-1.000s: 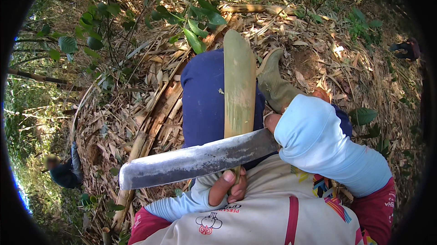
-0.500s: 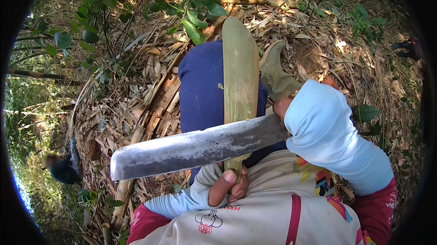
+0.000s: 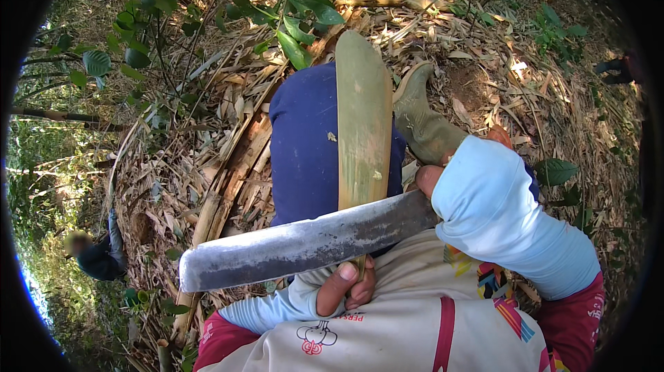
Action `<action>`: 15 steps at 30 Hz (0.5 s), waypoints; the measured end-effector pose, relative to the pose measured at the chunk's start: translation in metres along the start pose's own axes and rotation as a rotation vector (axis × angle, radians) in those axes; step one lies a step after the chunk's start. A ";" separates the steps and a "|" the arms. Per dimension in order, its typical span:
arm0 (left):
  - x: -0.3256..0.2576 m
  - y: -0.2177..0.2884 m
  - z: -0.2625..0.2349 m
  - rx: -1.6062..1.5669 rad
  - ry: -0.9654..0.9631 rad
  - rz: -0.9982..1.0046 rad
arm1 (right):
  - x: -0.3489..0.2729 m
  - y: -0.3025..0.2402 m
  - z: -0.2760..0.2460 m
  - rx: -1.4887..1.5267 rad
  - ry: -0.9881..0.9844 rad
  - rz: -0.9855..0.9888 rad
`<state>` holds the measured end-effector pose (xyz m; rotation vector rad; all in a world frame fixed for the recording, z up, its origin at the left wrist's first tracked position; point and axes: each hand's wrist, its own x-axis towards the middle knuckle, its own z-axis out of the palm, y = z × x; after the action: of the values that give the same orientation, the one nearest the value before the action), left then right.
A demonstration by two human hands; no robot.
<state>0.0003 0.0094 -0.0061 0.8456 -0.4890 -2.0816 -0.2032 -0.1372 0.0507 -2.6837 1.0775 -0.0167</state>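
Observation:
A paddle-shaped piece of green bamboo lies lengthwise over my raised knee in blue trousers, its broad rounded end pointing away from me. My left hand is closed on its narrow end, close to my body, thumb on top. In my right hand is a machete; the light blue sleeve cuff hides most of that hand and the handle. The broad grey blade crosses over the narrow part of the bamboo, just above my left hand, its tip to the left. Small pale shavings cling to the bamboo.
A green rubber boot rests on the leaf litter beyond my knee. Split wooden poles lie to the left. Leafy twigs hang at the far side. Another person is at the far left; a dark-clad figure shows at the right edge.
The machete blade has moved down the bamboo toward my body and my left hand, its tip shifting slightly right. My left hand has kept its hold on the bamboo.

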 end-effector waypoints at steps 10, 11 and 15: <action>0.001 0.002 0.003 0.030 0.023 0.024 | -0.004 0.003 0.009 0.015 0.081 -0.018; 0.001 0.001 0.002 0.025 0.012 0.017 | 0.001 0.005 0.007 0.014 0.078 -0.015; 0.004 0.008 0.010 0.041 0.030 0.069 | 0.007 0.008 0.009 -0.024 0.275 -0.025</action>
<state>-0.0038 0.0018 0.0038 0.8711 -0.5391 -1.9992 -0.2024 -0.1461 0.0397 -2.7740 1.1236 -0.3900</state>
